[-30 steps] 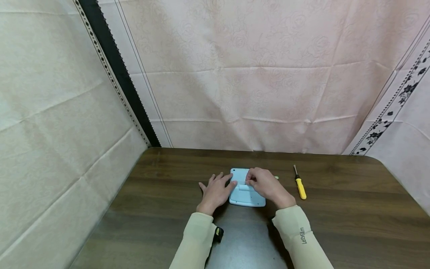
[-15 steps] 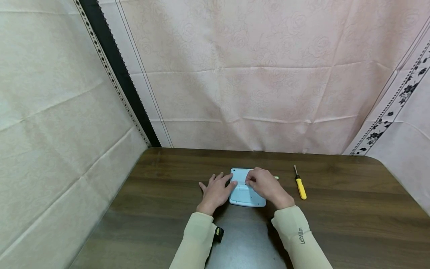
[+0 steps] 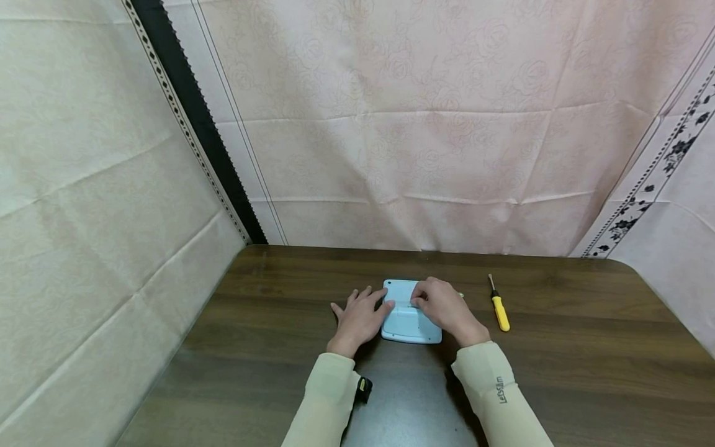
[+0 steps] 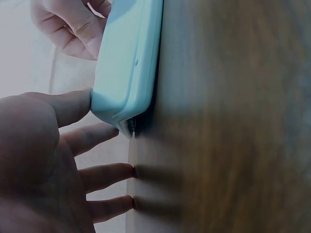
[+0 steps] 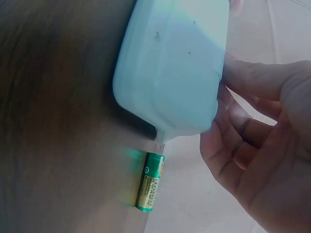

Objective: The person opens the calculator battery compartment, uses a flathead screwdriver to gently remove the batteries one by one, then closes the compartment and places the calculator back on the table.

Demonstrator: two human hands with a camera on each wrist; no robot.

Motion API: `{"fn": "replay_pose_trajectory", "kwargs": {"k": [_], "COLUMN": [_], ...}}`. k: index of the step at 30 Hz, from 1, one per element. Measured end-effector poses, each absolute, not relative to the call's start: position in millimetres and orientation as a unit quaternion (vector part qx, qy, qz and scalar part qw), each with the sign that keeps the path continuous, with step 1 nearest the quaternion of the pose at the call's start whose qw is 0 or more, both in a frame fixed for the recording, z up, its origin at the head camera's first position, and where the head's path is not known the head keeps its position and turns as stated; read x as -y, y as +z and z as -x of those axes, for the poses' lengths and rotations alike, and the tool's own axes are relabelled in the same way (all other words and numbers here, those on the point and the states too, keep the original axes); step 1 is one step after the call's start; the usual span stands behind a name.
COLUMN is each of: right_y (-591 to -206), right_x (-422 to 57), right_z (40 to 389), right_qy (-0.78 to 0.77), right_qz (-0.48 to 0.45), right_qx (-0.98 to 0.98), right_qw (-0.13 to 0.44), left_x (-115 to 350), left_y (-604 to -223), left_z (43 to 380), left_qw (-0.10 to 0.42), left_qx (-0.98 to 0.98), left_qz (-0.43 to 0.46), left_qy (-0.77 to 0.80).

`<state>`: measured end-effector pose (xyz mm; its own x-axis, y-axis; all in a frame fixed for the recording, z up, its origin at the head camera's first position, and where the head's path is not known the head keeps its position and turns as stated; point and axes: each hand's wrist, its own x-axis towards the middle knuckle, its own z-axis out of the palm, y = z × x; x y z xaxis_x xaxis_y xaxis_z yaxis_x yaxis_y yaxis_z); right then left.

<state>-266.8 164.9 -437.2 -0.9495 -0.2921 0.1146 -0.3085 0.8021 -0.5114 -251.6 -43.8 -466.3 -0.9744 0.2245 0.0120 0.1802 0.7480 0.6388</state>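
Observation:
A light-blue plastic device [image 3: 410,332], shaped like a desk calculator, lies with its back up on the table; small dark holes dot this side. My left hand [image 3: 360,320] steadies its left edge, thumb and index finger touching the case and the other fingers spread straight. Over the middle of the back, my right hand [image 3: 444,304] bends its fingers, thumb and fingertips close together against the surface. Whatever lies between those fingertips is hidden. In the right wrist view, a green battery [image 5: 150,182] lies beside the device, near the right hand [image 5: 262,131].
A screwdriver [image 3: 499,310] with a yellow handle lies right of the device, its tip pointing away. The brown wooden table [image 3: 586,323] ends at a back edge against a pale patterned cloth [image 3: 436,155]. Another cloth hangs along the left side.
My right hand's fingertips have shifted slightly to the right across the device's back. The left hand, the device and the screwdriver stay where they were.

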Motion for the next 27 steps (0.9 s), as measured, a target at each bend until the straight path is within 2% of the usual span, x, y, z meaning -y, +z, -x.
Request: {"fn": "replay_pose_trajectory", "kwargs": {"k": [17,27], "right_y": [-439.4,-428.5], "right_x": [-164.6,-166.1], "right_z": [268.7,261.8], "right_qy": [0.277,0.250], "right_qz": [-0.141,-0.085], "right_qx": [0.950,0.964], "right_qw": [0.013,-0.008], "left_x": [43.4,41.7], "left_y": [-468.3,-464.2], "left_z": [252.7,254.3], "left_qw": [0.027,0.024], "left_qx": [-0.933,-0.925], "left_qz": [-0.109,-0.109], "left_qy": [0.342,0.363]}}
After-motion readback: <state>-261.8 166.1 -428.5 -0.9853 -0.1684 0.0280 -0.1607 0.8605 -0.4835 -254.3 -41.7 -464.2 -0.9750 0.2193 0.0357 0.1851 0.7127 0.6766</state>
